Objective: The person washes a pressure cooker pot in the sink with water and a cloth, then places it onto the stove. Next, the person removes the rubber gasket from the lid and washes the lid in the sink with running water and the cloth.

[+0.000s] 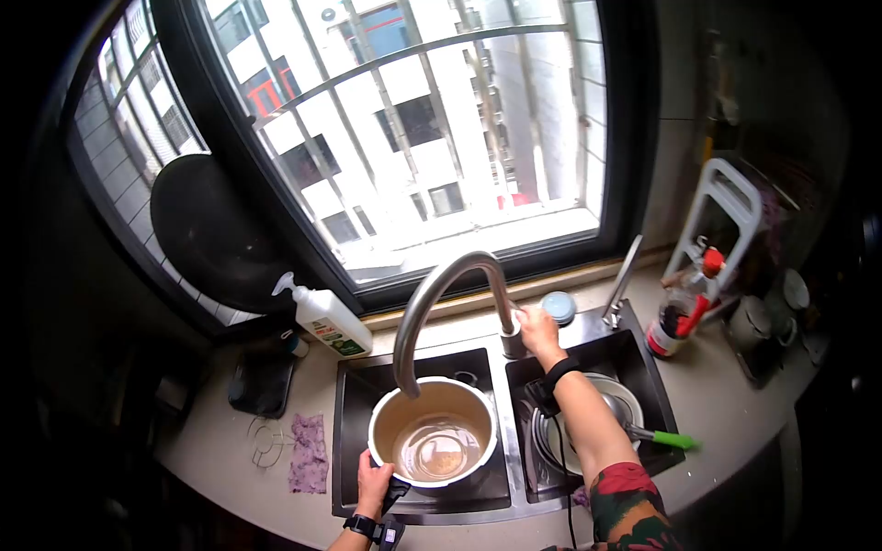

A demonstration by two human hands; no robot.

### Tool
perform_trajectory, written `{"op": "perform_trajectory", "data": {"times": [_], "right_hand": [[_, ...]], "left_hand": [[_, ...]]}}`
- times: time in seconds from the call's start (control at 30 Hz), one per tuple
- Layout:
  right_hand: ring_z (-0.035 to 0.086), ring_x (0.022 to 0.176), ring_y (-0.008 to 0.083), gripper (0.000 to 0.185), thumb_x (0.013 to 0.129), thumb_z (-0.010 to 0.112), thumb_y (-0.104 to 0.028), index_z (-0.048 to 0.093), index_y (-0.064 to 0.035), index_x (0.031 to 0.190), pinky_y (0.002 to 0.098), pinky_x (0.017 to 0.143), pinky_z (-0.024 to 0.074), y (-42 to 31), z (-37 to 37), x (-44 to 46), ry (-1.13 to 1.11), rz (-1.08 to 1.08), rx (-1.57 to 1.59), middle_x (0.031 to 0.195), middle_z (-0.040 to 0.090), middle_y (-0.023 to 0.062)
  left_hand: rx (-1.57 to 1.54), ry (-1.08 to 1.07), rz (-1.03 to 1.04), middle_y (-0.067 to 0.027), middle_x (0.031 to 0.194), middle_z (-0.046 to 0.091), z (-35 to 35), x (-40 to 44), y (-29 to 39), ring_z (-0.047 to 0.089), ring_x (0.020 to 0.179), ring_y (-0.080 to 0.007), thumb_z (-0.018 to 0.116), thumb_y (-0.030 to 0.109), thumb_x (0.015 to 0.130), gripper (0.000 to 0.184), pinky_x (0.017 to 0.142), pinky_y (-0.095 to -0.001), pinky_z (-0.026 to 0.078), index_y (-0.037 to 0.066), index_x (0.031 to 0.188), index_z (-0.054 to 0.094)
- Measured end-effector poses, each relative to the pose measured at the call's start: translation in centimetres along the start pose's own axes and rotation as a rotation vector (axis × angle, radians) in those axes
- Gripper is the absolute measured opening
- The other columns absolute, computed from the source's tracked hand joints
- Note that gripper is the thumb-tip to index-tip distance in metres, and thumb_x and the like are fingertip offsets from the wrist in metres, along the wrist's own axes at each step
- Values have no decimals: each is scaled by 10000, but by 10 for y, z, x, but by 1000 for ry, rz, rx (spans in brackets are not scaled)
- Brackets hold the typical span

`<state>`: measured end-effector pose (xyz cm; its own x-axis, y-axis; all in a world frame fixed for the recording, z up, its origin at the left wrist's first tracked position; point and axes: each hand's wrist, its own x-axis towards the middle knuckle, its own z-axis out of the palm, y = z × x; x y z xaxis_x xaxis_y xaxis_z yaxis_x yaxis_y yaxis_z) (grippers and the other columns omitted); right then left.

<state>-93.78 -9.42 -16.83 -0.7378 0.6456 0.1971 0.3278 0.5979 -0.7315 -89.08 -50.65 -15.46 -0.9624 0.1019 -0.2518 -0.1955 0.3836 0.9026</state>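
Observation:
My left hand (374, 479) grips the near left edge of a deep round pot (474, 413) in the left sink basin, its thumb over the rim. The pot has a tan inside and a pale rim, with what looks like shallow clear water at the bottom. Above it arches the brushed-metal faucet (424, 308), its spout end over the pot's far edge. My right hand (539, 332) is closed at the faucet's base, around its lever, which the fingers mostly hide. Whether water runs from the spout I cannot tell.
Bowls (628, 393) and a green-handled utensil (675, 440) lie in the right basin under my right forearm. A white pump bottle (333, 323) stands behind the left basin, a purple cloth (309, 453) left of it. A red-topped bottle (671, 326) stands at the right.

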Motion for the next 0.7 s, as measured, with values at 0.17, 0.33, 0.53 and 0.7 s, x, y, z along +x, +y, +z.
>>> {"op": "perform_trajectory", "data": {"times": [0.17,0.33,0.53,0.7], "right_hand": [[579,763,350,247,807,510,-290,570,-51,784,439,671,455,-6,-13,17,-22,-10,-299,765,601,179],[579,779,379,255,816,485,-257,559,-13,832,458,691,453,4,-6,6,22,194,-169,804,596,223],[589,822,322,437,755,565,-319,499,-70,1108,391,725,465,-56,-68,-84,-26,322,188,930,593,187],[575,793,312,239,756,547,-203,569,-42,932,368,702,458,-64,-150,-232,101,-40,250,876,586,143]], "left_hand": [[7,-61,-42,-125,866,593,-2,-9,-16,588,739,-159,540,44,680,556,654,-258,469,2,1197,340],[-123,-223,-66,-117,1031,538,-7,-18,-26,549,868,-163,571,80,729,548,769,-261,440,17,1213,322],[2,-279,-78,-70,1039,524,-17,-5,-34,496,919,-146,561,116,751,416,827,-269,387,17,1124,406],[-124,-547,-190,-44,883,511,-34,3,-43,510,804,-163,500,225,841,269,677,-349,529,99,1073,444]]}}
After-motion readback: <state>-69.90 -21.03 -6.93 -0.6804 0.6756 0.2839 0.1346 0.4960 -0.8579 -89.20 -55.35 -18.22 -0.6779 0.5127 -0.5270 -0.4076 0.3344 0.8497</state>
